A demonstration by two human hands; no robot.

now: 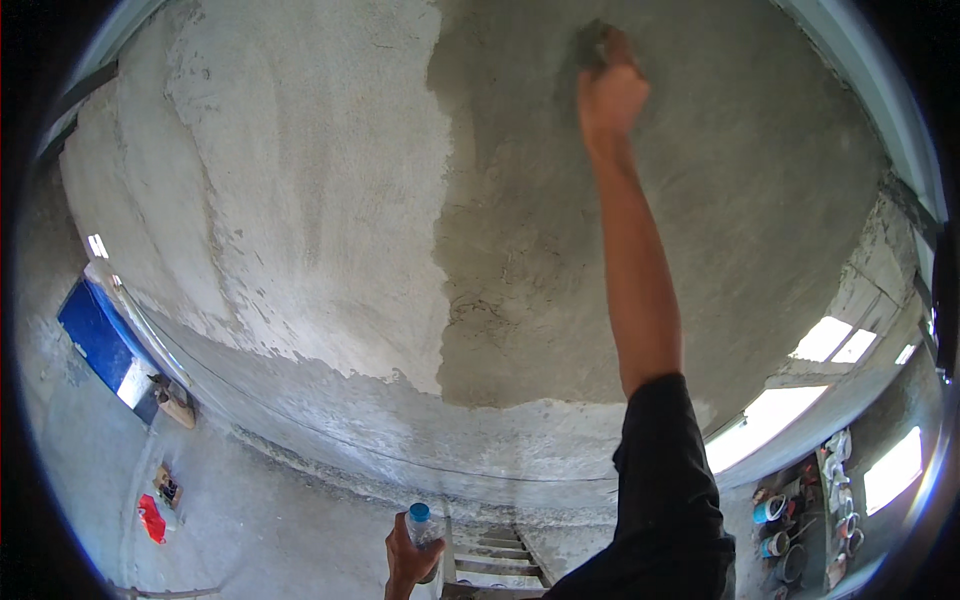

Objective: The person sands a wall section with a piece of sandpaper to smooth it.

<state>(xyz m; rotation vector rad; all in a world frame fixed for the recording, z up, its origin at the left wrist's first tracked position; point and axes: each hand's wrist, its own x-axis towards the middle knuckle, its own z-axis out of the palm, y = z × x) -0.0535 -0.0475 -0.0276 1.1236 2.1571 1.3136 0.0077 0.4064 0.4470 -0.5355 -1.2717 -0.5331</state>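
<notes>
My right arm, in a dark sleeve, reaches up and across the wall. At its end my right hand (614, 95) is closed on a dark hand tool (592, 48) pressed against the wall; motion blur hides its exact kind. Around it lies a darker, damp-looking coat of plaster (540, 200), with a ragged edge against the paler grey wall (330, 180) to the left. Low in the view, my left hand (405, 555) is wrapped round a clear plastic bottle (420, 530) with a blue cap. The bottle stands upright in the grip.
Below me a ladder (500, 562) with several rungs drops to the concrete floor (270, 510). A blue door (95, 325) and a red item (152, 518) are at the left. Buckets (770, 510) crowd the lower right, under bright windows (765, 425). A thin cable crosses the lower wall.
</notes>
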